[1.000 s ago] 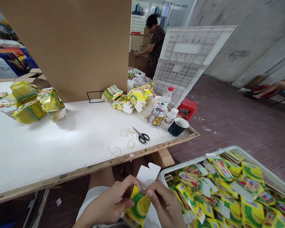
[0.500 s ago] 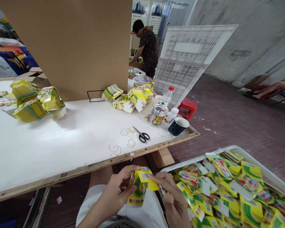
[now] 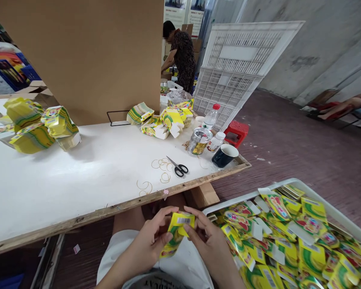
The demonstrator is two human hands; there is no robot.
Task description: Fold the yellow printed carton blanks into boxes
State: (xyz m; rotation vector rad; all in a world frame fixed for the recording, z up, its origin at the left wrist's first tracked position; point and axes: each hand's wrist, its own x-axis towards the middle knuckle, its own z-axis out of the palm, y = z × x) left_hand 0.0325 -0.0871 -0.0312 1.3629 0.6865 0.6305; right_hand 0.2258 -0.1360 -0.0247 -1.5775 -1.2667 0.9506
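Over my lap I hold a small yellow-and-green printed carton (image 3: 177,231) with both hands. My left hand (image 3: 150,241) grips its left side with curled fingers. My right hand (image 3: 207,241) pinches its top flap, the one with the barcode, from the right. To my right a white tray (image 3: 303,186) is full of several flat cartons of the same print (image 3: 276,241). On the white table (image 3: 78,180) lie folded cartons in a pile at the left (image 3: 39,126) and another at the back middle (image 3: 165,120).
Black scissors (image 3: 177,166) and loose rubber bands (image 3: 161,164) lie near the table's front edge. A dark mug (image 3: 225,154), a glass jar (image 3: 198,141) and bottles stand at its right end. A cardboard sheet (image 3: 93,52), white crates (image 3: 237,68) and a person (image 3: 180,56) stand behind.
The carton's white flap was unfolded upward a second ago; it is now folded down over the top, barcode showing. Both hands stayed on it. The person behind has bent leftward.
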